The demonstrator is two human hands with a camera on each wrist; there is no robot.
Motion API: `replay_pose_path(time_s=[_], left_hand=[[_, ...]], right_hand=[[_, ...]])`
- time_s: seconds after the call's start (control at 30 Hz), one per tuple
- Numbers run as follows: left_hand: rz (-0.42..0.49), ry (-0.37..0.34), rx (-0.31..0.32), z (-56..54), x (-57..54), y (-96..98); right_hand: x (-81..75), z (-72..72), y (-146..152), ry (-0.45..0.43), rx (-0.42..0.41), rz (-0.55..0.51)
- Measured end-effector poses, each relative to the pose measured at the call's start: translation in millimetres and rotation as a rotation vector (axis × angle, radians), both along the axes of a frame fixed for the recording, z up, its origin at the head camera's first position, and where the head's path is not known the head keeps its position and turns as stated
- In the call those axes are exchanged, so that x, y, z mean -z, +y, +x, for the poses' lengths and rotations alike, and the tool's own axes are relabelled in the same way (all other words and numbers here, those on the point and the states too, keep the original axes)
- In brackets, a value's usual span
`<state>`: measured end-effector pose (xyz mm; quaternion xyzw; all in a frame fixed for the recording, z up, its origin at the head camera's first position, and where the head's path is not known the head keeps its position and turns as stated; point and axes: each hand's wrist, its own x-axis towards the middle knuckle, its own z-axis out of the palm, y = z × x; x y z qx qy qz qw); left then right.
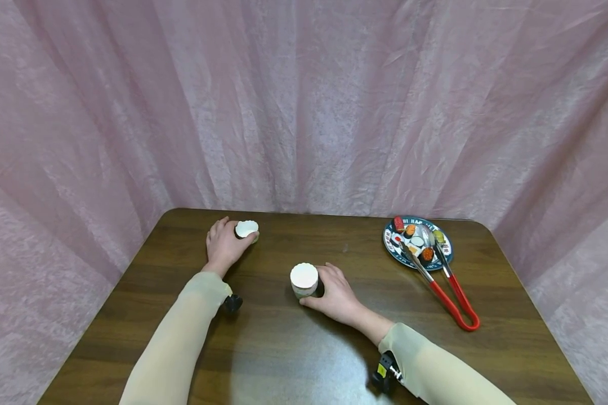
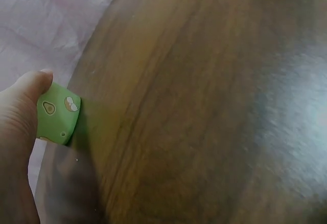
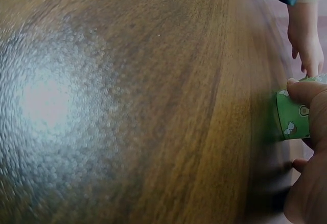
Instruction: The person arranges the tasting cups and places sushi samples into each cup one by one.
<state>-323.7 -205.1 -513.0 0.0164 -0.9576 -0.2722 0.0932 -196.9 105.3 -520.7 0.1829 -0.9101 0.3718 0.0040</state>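
Near the far left edge of the table, my left hand (image 1: 225, 246) holds a small cup with a white scalloped top (image 1: 246, 228), thumb on its near side. In the left wrist view this cup (image 2: 59, 112) is green with little avocado pictures. Closer to the middle, my right hand (image 1: 338, 297) holds a second such cup (image 1: 304, 275). Its thumb lies on the near side and its fingers reach behind. The right wrist view shows that green cup (image 3: 291, 116) under the thumb. Both cups stand upright on the table; the far fingers are partly hidden.
A round blue-rimmed plate (image 1: 391, 247) with several sushi-like pieces sits at the back right. Red-handled tongs (image 1: 451, 306) lean across it, handles on the brown wooden table (image 1: 294, 349). Behind the table hangs a pink curtain (image 1: 304, 112).
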Motion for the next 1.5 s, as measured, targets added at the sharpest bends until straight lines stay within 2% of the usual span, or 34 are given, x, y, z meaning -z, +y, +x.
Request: replay_pose_path(time_s=[0.27,0.53,0.73,1.07,1.27,1.5], left_hand=[[0.023,-0.018,-0.032,-6.4,4.5,-3.5],[0.054,0.021,-0.019,-6.6,3.0,-5.1],[0.066,0.050,0.005,-3.0,-10.9,-4.1],[0.092,0.092,0.085,7.8,-34.6,-3.8],[0.096,0.128,0.165,17.7,-46.0,4.6],[0.129,0.125,0.258,34.5,-63.7,22.4]], right_hand=[[2.7,-0.6,-2,0.006,-0.018,-0.001],[2.0,-0.3,-3,0.011,-0.012,-0.006],[0.9,0.0,-2,0.004,-0.003,-0.004],[1.7,-0.2,0,0.011,-0.005,-0.011],[1.7,0.3,0,0.020,-0.006,-0.014],[0.6,0.6,1,0.015,-0.002,-0.009]])
